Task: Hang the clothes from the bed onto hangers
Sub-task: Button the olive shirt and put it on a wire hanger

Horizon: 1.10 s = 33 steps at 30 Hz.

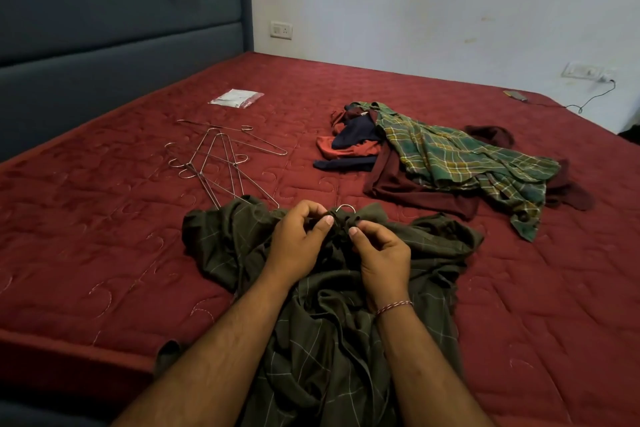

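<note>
A dark olive checked shirt (332,322) lies spread on the red mattress (104,253) in front of me. A metal hanger hook (345,207) sticks out at its collar; the hanger's body is hidden inside the cloth. My left hand (298,243) pinches the collar fabric just left of the hook. My right hand (381,253) pinches the collar fabric just right of it. Several bare wire hangers (221,163) lie to the left. A pile of clothes (433,163), with a green plaid shirt on top, lies at the right.
A white plastic packet (237,98) lies near the dark blue headboard (104,28). A phone on a charging cable (517,95) rests at the far right edge by the wall. The near mattress edge runs along the lower left.
</note>
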### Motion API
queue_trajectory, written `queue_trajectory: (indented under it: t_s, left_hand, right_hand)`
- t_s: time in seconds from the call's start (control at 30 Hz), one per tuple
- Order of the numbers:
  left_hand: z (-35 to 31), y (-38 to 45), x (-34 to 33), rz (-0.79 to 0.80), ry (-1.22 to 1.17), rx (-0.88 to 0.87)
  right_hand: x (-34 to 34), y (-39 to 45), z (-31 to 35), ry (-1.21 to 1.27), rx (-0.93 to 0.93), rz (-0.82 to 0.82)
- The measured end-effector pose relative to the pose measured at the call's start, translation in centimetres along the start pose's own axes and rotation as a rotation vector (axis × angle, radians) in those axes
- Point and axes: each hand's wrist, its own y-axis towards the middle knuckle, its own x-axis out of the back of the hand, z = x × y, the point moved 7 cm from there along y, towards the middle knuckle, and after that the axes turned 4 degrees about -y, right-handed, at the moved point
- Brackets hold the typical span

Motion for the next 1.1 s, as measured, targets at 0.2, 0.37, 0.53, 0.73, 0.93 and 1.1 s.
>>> queue_trajectory:
  t_s: [0.2, 0.37, 0.53, 0.73, 0.93, 1.1]
  left_hand:
    - [-0.3, -0.4, -0.9, 0.111, 0.139, -0.090]
    - [-0.4, -0.6, -0.6, 0.051, 0.121, -0.093]
    - [-0.2, -0.5, -0.5, 0.022, 0.110, -0.097]
    - [-0.1, -0.4, -0.6, 0.051, 0.110, -0.093]
    - [0.0, -0.5, -0.5, 0.035, 0.111, -0.103]
    - [-0.1, -0.7, -0.3, 0.006, 0.115, -0.084]
  right_hand:
    - [-0.3, 0.0, -0.1, 0.021, -0.014, 0.053]
    - [-0.4, -0.2, 0.2, 0.033, 0.027, 0.061]
    - [-0.7, -0.2, 0.2, 0.027, 0.048, 0.086]
    - [-0.9, 0.0, -0.1, 0.043, 0.040, 0.109]
    - [-1.0, 0.0, -0.5, 0.074, 0.034, 0.133]
    - [-1.2, -0.1, -0.5, 0.064, 0.024, 0.142]
